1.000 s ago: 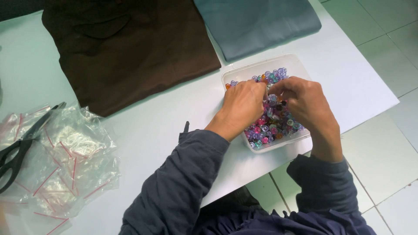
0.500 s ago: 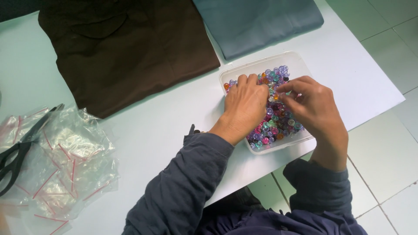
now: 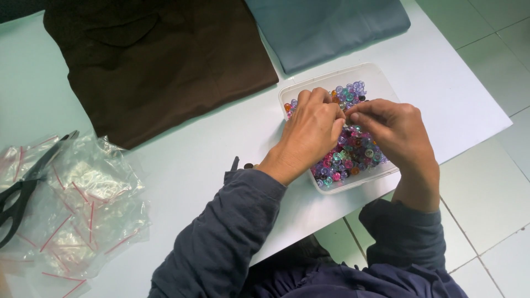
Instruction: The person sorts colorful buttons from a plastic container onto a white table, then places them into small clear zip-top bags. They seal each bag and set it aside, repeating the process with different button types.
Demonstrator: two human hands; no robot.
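Observation:
A clear plastic tray (image 3: 381, 83) near the table's right edge holds several small round beads (image 3: 353, 152) in purple, pink, blue and orange. My left hand (image 3: 312, 132) lies over the left half of the tray, fingers curled into the beads. My right hand (image 3: 395, 132) hovers over the right half, thumb and forefinger pinched together close to the left fingertips. Whatever sits between the fingertips is too small to make out.
A folded dark brown cloth (image 3: 160, 60) and a folded grey-blue cloth (image 3: 326, 27) lie at the back of the white table (image 3: 187, 160). At the left lies a heap of small clear bags with red strips (image 3: 83, 204), with black scissors (image 3: 22, 187) on it. Tiled floor (image 3: 486, 187) lies right.
Both hands have shifted slightly within the tray and their fingertips have come together over the beads. The tray and the other things have not moved.

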